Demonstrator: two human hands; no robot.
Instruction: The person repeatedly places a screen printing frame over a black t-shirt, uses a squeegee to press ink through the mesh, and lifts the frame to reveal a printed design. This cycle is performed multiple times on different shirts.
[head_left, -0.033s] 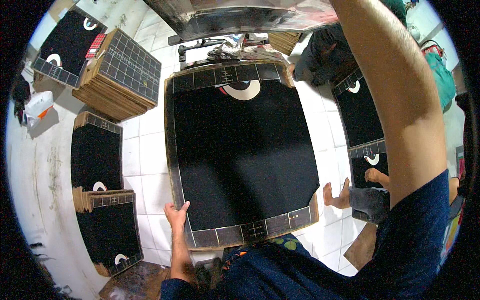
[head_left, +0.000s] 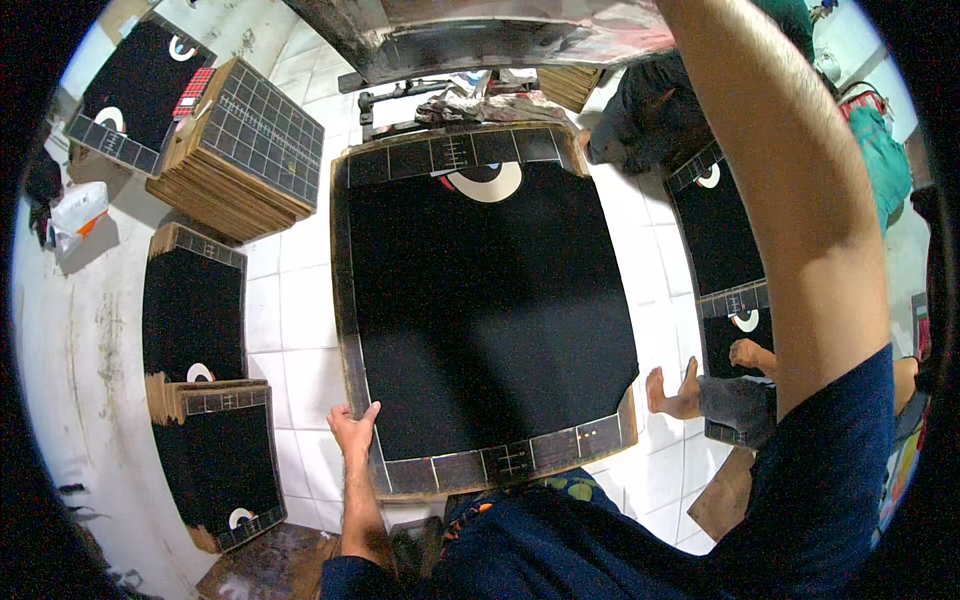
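Observation:
In front of me lies a large flat board [head_left: 510, 462] with dark borders marked in light lines. A black cloth panel [head_left: 480, 300] covers its middle, and a cream ring-shaped print [head_left: 487, 183] shows at the far edge. My left hand [head_left: 352, 430] grips the board's near left edge, its thumb on top and its fingers at the outer side, partly hidden. My right arm [head_left: 820, 230] reaches up and forward past the upper edge of the view, so that hand is out of sight. Above the board's far end hangs a stained, framed panel [head_left: 520, 40].
At left stand a thick stack of gridded boards [head_left: 265, 130] and more boards with black cloth [head_left: 195, 310]. Similar cloth-covered boards [head_left: 712, 235] line the right side. Another person's bare foot [head_left: 675, 395] rests near the board's right edge. Stained rags [head_left: 490, 105] lie beyond it.
My right arm has shifted very slightly to the left. My left hand and the board stay where they were.

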